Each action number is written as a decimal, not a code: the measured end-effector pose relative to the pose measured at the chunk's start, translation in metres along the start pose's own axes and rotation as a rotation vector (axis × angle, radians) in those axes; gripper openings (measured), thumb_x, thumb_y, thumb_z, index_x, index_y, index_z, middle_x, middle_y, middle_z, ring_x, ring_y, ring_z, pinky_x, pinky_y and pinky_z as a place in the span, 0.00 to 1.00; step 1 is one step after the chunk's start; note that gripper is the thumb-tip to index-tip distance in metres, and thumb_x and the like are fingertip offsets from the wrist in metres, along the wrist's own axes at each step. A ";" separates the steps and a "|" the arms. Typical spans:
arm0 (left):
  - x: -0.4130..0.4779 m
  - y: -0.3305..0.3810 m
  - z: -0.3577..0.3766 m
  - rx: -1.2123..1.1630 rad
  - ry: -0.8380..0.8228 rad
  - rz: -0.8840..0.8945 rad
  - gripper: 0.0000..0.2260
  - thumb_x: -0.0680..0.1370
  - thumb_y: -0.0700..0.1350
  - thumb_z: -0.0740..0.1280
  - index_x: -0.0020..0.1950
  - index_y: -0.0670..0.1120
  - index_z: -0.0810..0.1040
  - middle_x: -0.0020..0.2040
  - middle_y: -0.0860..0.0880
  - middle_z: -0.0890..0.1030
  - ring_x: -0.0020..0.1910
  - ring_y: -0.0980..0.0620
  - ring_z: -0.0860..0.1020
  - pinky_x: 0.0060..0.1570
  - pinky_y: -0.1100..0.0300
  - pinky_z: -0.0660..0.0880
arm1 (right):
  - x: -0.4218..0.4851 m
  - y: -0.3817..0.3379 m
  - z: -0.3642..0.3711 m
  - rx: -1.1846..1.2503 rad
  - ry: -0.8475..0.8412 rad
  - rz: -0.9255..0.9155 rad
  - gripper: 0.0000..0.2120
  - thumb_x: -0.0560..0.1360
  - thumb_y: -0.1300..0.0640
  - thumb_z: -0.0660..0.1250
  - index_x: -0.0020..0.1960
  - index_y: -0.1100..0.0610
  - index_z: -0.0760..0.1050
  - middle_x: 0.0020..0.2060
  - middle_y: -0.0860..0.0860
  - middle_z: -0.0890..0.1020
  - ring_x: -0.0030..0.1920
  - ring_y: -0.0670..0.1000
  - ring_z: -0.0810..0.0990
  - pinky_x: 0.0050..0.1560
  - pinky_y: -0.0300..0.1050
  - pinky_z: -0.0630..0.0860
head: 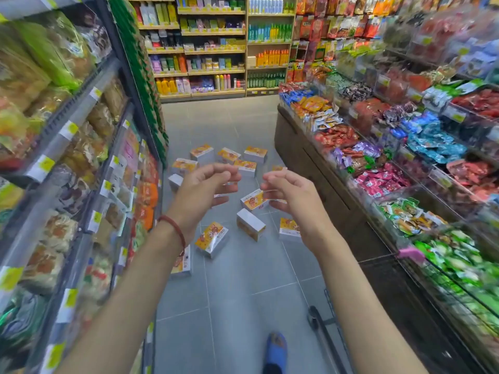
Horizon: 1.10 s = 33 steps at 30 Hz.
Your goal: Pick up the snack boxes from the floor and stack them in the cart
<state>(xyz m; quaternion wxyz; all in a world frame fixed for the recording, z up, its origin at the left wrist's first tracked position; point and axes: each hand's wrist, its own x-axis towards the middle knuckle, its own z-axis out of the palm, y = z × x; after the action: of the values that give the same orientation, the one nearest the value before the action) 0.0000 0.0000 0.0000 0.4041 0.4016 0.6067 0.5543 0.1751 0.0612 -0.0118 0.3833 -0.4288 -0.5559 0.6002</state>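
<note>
**Both your hands are up and empty; the boxes lie on the floor**

The biggest things are the shelves. A tall shelf of bagged food (67, 147) runs along your 9 o'clock side. A long stand of bright snack packs (383, 168) runs along your 3 o'clock side. A wall of bottles (216, 47) stands far off at 12 o'clock.

The grey floor (243, 287) fills the aisle between them.

The cart (321, 333) shows only a dark bar and some wire, low at 5 o'clock, near your blue shoe (275, 349).

The snack boxes (212, 238) are orange and white. They lie spread out on the floor from the middle up toward 12 o'clock. Some lie flat and some are tipped on a side. One lies against the foot of the shelf at 8 o'clock.

Your left hand (199, 193) and your right hand (291, 195) are held up in the air near each other. The fingers of both are curled and spread apart, holding nothing. A red band (175, 228) is on your left wrist.
</note>
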 end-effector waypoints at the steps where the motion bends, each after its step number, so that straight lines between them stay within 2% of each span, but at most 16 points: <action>1: 0.010 -0.002 0.000 -0.003 -0.002 -0.007 0.08 0.83 0.42 0.63 0.55 0.48 0.82 0.54 0.48 0.86 0.53 0.51 0.84 0.56 0.53 0.79 | 0.010 0.002 0.000 -0.022 0.007 0.007 0.08 0.82 0.57 0.66 0.54 0.57 0.83 0.42 0.48 0.86 0.45 0.48 0.81 0.54 0.48 0.79; 4: 0.053 -0.011 0.003 -0.003 -0.021 -0.036 0.08 0.83 0.43 0.63 0.54 0.48 0.82 0.54 0.50 0.86 0.53 0.51 0.84 0.53 0.56 0.79 | 0.052 0.012 -0.006 -0.024 0.024 0.031 0.08 0.82 0.56 0.66 0.53 0.55 0.84 0.44 0.49 0.86 0.46 0.48 0.83 0.60 0.52 0.80; 9: 0.154 -0.025 0.021 0.018 -0.040 -0.092 0.08 0.83 0.42 0.63 0.56 0.47 0.82 0.53 0.50 0.87 0.51 0.52 0.85 0.51 0.58 0.79 | 0.149 0.024 -0.022 -0.005 0.058 0.065 0.09 0.82 0.56 0.65 0.55 0.54 0.84 0.45 0.50 0.87 0.47 0.48 0.84 0.59 0.50 0.81; 12: 0.220 -0.031 0.036 0.029 -0.066 -0.146 0.08 0.83 0.42 0.63 0.56 0.47 0.82 0.51 0.51 0.87 0.50 0.53 0.84 0.52 0.57 0.79 | 0.211 0.029 -0.033 0.001 0.098 0.102 0.09 0.83 0.55 0.65 0.56 0.54 0.84 0.47 0.50 0.88 0.48 0.50 0.85 0.56 0.47 0.81; 16: 0.307 -0.043 0.053 0.039 -0.077 -0.207 0.08 0.83 0.41 0.62 0.56 0.46 0.82 0.51 0.51 0.86 0.50 0.51 0.84 0.54 0.55 0.78 | 0.286 0.040 -0.044 0.042 0.098 0.167 0.10 0.83 0.56 0.65 0.58 0.57 0.83 0.46 0.51 0.86 0.45 0.47 0.82 0.49 0.39 0.77; 23: 0.438 -0.078 0.061 0.040 -0.108 -0.334 0.08 0.83 0.41 0.62 0.57 0.45 0.81 0.52 0.49 0.86 0.50 0.51 0.84 0.53 0.56 0.78 | 0.407 0.065 -0.048 0.036 0.154 0.295 0.09 0.82 0.56 0.65 0.56 0.57 0.83 0.48 0.55 0.86 0.44 0.47 0.82 0.44 0.35 0.77; 26: 0.498 -0.100 0.059 0.036 -0.145 -0.400 0.08 0.83 0.40 0.62 0.52 0.47 0.81 0.50 0.50 0.85 0.48 0.52 0.83 0.52 0.57 0.77 | 0.460 0.082 -0.048 0.047 0.202 0.354 0.07 0.82 0.57 0.66 0.54 0.56 0.82 0.44 0.50 0.86 0.41 0.45 0.82 0.47 0.39 0.76; 29: 0.562 -0.127 0.058 0.015 -0.191 -0.468 0.08 0.83 0.40 0.62 0.50 0.48 0.81 0.50 0.50 0.85 0.47 0.53 0.83 0.51 0.57 0.76 | 0.515 0.106 -0.044 0.067 0.243 0.402 0.08 0.82 0.56 0.66 0.55 0.57 0.83 0.41 0.45 0.86 0.42 0.45 0.82 0.48 0.39 0.77; 33: 0.637 -0.157 0.052 0.033 -0.231 -0.562 0.07 0.82 0.41 0.63 0.51 0.48 0.81 0.50 0.50 0.86 0.45 0.55 0.84 0.53 0.56 0.76 | 0.577 0.139 -0.034 0.077 0.331 0.495 0.07 0.81 0.53 0.68 0.54 0.53 0.83 0.44 0.46 0.86 0.46 0.46 0.83 0.54 0.44 0.78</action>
<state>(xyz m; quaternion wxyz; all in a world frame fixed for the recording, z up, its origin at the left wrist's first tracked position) -0.1811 0.6045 -0.1889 0.6014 0.2846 0.6531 0.3617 0.0141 0.6016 -0.2015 0.3268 -0.6285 -0.3410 0.6179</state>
